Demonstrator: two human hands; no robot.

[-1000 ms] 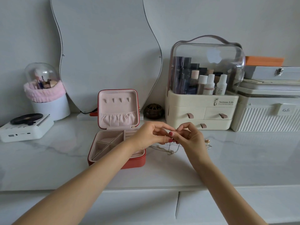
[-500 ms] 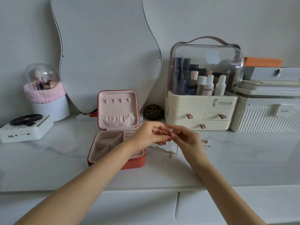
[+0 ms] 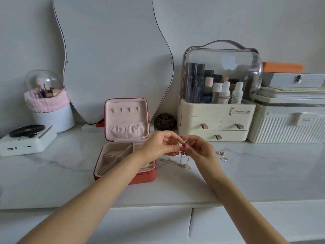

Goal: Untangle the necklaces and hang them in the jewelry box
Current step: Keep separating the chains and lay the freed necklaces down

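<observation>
— What's the counter (image 3: 52, 182) like?
— White marble, grey veins. An open red jewelry box (image 3: 139, 177) sits mid-counter, thin chains (image 3: 177, 163) lying just right of it.
— And the back?
— A cream organizer (image 3: 214, 124), a ribbed white case (image 3: 288, 129), a white record player (image 3: 24, 141) on the left, a white tub (image 3: 56, 118) behind it.

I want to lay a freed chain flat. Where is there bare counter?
Bare marble lies front-left between the record player and the jewelry box, and front-right before the ribbed white case. Crowded: beside the box, where both hands pinch the necklaces, with small jewelry nearby.
</observation>
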